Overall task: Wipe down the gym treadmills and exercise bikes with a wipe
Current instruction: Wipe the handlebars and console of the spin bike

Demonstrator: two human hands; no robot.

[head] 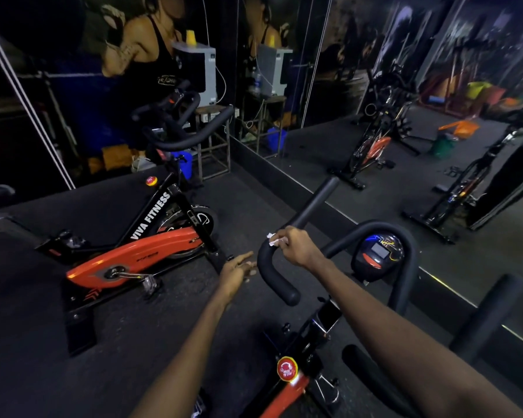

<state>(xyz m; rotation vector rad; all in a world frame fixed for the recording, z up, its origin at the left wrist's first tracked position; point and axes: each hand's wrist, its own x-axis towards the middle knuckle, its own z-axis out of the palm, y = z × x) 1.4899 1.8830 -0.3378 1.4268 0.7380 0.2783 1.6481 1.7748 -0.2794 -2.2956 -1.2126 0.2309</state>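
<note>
our right hand (293, 245) was curled round the upper bend of the near bike's handlebar (272, 277), with the white wipe (273, 239) trapped between fingers and foam, so the grip itself pressed the wipe against the bar. our left hand (236, 271) hung just left of that bend, fingers straight and holding nothing, free, we judged, to steady the bar. the console (378, 255) sat to the right inside the bar loop. the orange bike (139, 251) stood far left, well apart, its wipe-down likely next.
</note>
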